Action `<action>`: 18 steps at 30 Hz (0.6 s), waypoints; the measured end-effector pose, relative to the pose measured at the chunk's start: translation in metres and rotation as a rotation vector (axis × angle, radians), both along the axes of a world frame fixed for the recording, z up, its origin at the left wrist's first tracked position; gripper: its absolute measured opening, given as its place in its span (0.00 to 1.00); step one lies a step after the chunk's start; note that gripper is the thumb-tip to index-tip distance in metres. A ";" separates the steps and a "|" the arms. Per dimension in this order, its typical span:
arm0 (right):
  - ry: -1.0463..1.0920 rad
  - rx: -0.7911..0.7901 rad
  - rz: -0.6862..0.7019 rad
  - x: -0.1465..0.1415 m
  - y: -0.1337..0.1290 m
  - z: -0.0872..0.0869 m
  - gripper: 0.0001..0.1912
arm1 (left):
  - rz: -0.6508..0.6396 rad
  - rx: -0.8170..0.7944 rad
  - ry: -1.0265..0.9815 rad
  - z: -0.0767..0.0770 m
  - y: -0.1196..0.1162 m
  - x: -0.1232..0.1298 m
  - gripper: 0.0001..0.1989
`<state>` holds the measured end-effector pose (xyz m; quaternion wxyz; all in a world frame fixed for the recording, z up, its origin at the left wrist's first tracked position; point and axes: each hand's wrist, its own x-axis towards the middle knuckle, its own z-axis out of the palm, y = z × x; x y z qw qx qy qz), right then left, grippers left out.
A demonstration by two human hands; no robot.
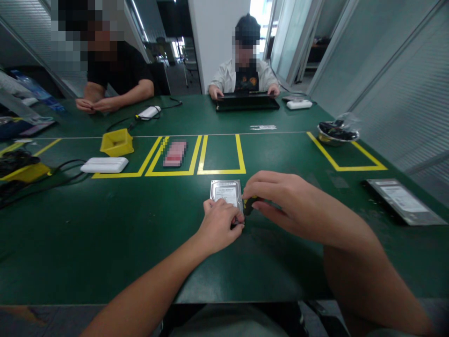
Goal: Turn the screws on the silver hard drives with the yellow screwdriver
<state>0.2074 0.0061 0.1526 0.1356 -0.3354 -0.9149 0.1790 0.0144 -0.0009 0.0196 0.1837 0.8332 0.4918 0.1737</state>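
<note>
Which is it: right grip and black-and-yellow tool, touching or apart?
Touching. The head view shows the right grip closed around the black-and-yellow tool, no gap visible.

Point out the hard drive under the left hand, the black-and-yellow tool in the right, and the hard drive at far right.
Left-hand hard drive (225, 191): head view, upper part of its top face.
Black-and-yellow tool (249, 206): head view, exposed dark body.
Far-right hard drive (403, 199): head view, middle of its top face.

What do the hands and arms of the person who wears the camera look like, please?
The left hand and the right hand are bare, without gloves. The left forearm and the right forearm show no sleeve, watch or bracelet, and no markings can be made out.
</note>
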 end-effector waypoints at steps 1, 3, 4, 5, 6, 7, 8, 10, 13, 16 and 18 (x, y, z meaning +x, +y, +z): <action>-0.001 -0.001 -0.001 0.000 0.000 0.000 0.11 | 0.001 0.001 0.002 0.000 0.000 0.000 0.04; 0.005 -0.001 0.003 0.001 0.000 0.000 0.12 | 0.002 0.002 0.005 0.001 0.000 0.000 0.04; 0.012 0.003 0.010 0.001 0.001 0.000 0.12 | 0.001 0.001 0.007 0.001 0.000 0.000 0.04; 0.021 0.009 0.019 0.002 0.001 0.000 0.12 | -0.001 0.000 0.009 0.001 0.000 0.000 0.04; 0.029 0.014 0.031 0.002 0.002 -0.001 0.12 | -0.001 -0.003 0.011 0.002 0.000 0.000 0.03; 0.033 0.018 0.039 0.003 0.002 -0.001 0.12 | -0.001 -0.007 0.012 0.002 0.000 0.000 0.03; 0.035 0.021 0.045 0.003 0.002 0.000 0.13 | -0.001 -0.011 0.013 0.002 -0.001 0.000 0.03; 0.039 0.023 0.045 0.003 0.002 -0.001 0.12 | -0.001 -0.015 0.008 0.002 -0.001 0.000 0.03; 0.060 0.023 0.035 0.003 0.003 -0.002 0.09 | -0.003 -0.017 -0.001 0.001 -0.001 0.000 0.03; 0.062 0.031 0.019 0.001 0.004 -0.003 0.08 | 0.003 -0.019 0.002 0.000 0.000 0.000 0.03; 0.063 0.034 0.022 0.000 0.004 -0.003 0.08 | 0.002 -0.014 0.004 0.000 0.000 0.000 0.03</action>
